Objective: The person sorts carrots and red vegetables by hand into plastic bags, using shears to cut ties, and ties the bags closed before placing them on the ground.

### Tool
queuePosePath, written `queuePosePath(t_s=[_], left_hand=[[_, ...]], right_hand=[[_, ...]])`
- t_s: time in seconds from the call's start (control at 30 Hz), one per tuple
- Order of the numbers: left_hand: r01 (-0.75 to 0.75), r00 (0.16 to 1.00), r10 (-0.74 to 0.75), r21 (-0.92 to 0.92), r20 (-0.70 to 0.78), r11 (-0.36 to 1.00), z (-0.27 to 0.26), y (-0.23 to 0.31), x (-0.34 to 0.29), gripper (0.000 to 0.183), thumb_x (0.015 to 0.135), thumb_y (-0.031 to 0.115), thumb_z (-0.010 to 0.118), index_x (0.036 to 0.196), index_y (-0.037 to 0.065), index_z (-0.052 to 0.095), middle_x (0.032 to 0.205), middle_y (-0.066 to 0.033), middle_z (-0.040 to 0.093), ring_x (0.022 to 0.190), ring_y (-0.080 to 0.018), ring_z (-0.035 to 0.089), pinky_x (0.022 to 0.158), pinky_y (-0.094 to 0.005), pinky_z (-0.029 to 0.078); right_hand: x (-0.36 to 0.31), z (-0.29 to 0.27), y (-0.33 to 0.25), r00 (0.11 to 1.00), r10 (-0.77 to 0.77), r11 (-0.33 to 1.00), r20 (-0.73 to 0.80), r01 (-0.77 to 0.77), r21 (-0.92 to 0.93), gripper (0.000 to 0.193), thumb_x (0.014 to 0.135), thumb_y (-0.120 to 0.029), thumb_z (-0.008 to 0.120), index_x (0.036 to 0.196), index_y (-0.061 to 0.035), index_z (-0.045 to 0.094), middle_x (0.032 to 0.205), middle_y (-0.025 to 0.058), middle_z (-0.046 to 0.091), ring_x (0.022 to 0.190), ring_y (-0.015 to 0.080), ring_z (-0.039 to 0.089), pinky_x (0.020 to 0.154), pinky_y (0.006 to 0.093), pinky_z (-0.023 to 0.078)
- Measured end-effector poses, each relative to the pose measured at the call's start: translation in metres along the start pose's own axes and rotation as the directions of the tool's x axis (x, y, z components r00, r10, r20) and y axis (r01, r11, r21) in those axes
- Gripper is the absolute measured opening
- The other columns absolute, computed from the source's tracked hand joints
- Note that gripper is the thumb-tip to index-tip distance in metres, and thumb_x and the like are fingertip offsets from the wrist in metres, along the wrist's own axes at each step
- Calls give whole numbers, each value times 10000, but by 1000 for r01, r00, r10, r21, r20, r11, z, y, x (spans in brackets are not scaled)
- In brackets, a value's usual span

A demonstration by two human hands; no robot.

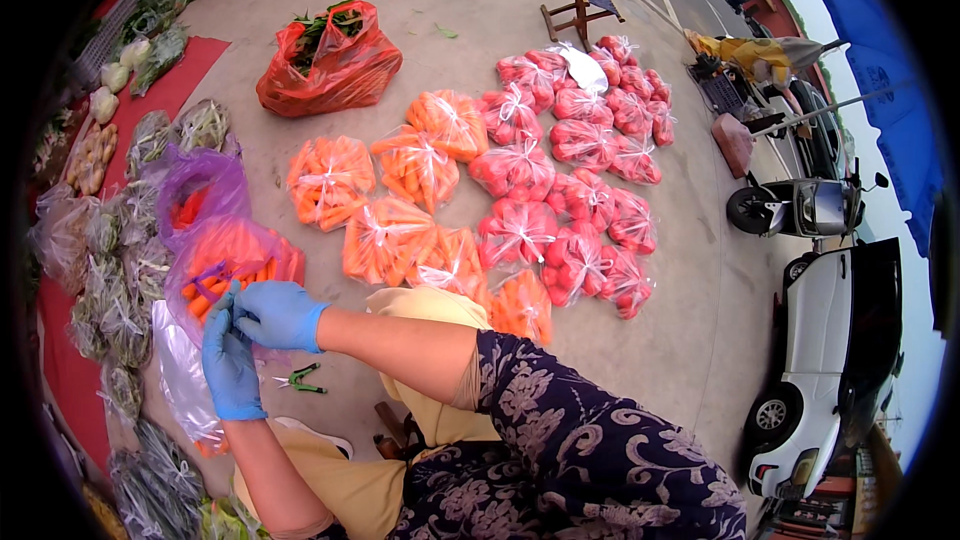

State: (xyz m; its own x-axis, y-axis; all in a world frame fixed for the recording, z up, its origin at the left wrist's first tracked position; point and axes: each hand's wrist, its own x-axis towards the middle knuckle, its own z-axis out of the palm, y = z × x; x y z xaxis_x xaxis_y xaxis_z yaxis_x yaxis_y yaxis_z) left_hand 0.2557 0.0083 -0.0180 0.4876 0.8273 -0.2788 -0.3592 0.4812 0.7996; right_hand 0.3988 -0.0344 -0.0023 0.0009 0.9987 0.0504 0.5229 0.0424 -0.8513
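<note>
Both my hands wear blue gloves and meet fingertip to fingertip beside a purple plastic bag (230,250) of carrots. My left hand (230,370) comes up from below, fingers closed in a pinch. My right hand (280,315) reaches across from the right, its fingers pinched too. What lies between the fingertips is too small to make out. Carrots (200,305) show in the bag's mouth just beyond the hands. A stack of clear plastic bags (180,375) lies left of my left wrist. Green-handled shears (303,377) rest on the ground below my right wrist.
Tied bags of carrots (330,180) and of red round produce (515,170) cover the ground ahead and right. A red bag of greens (335,65) and a folding stool (582,8) stand farther off. Bagged greens (100,310) line the left; a scooter (815,205) and white car (830,370) stand right.
</note>
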Motion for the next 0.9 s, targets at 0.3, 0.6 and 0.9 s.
queuePosePath(t_s=[0.3,0.6,0.9], left_hand=[[-50,977,22,-125,-211,991,2,-11,-45,256,844,169,456,1028,0,513,1091,-78,526,995,-170,497,915,-295,351],[299,897,-375,-301,-236,905,-77,-19,-16,393,831,252,486,1140,9,469,1238,-153,457,1071,-218,479,882,-312,372],[268,852,-470,-576,-233,772,-109,-32,14,362,865,242,441,1148,17,452,1246,-149,448,1027,-223,498,891,-344,385]], right_hand=[[-15,29,-38,989,-90,975,120,112,-190,191,733,-195,546,807,-22,511,759,145,533,695,316,534,617,414,431],[30,57,1,864,178,892,472,61,-448,313,706,-266,606,902,-37,525,753,86,522,713,243,531,611,356,419],[49,68,0,621,453,891,640,-349,-291,329,781,-281,557,991,-27,568,806,162,573,756,293,563,667,385,444]])
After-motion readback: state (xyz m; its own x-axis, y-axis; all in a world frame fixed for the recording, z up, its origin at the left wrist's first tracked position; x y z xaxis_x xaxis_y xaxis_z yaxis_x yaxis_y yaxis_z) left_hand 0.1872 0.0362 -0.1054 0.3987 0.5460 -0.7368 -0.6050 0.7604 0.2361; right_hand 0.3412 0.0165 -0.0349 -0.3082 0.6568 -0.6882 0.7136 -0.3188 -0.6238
